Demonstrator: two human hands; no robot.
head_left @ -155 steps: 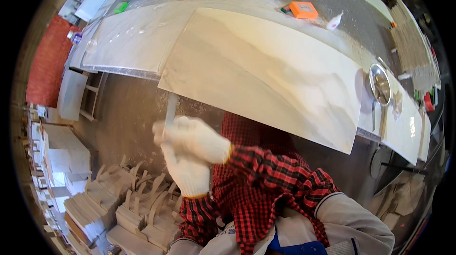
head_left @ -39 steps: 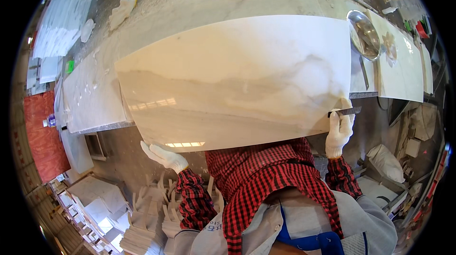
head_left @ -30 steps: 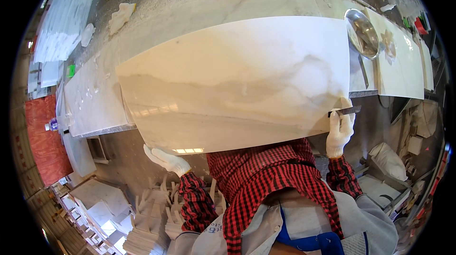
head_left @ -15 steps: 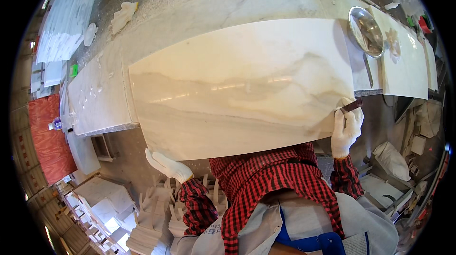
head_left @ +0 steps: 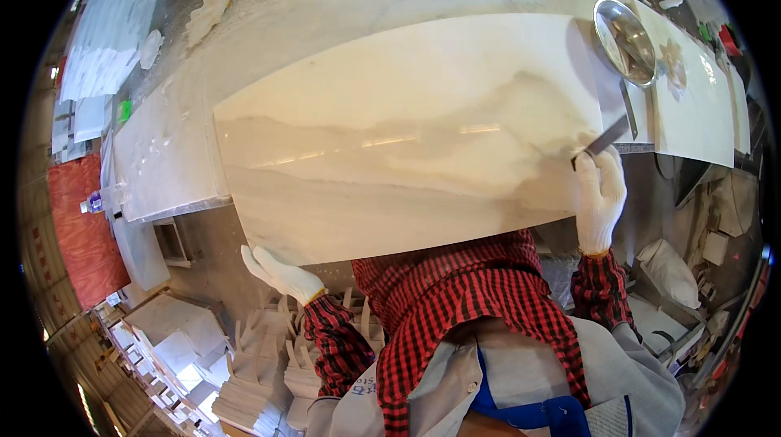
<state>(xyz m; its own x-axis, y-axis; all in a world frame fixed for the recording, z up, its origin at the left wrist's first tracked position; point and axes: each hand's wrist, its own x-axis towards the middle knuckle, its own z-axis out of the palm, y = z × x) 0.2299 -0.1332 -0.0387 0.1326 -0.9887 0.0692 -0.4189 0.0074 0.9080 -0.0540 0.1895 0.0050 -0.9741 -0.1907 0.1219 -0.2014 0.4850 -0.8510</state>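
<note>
Left hand: grip spread, at near left corner of the pale slab.
Right hand: grip pinching a flat strip at the slab's right edge.
Slab: on the surface, near edge overhanging; probably heavy, stiff, brittle, slippery; best held by opposite edges.

TEXT | grey shirt | blue lettering (partly covered, not fully legible)

The cream slab is veined grey-brown.
</note>
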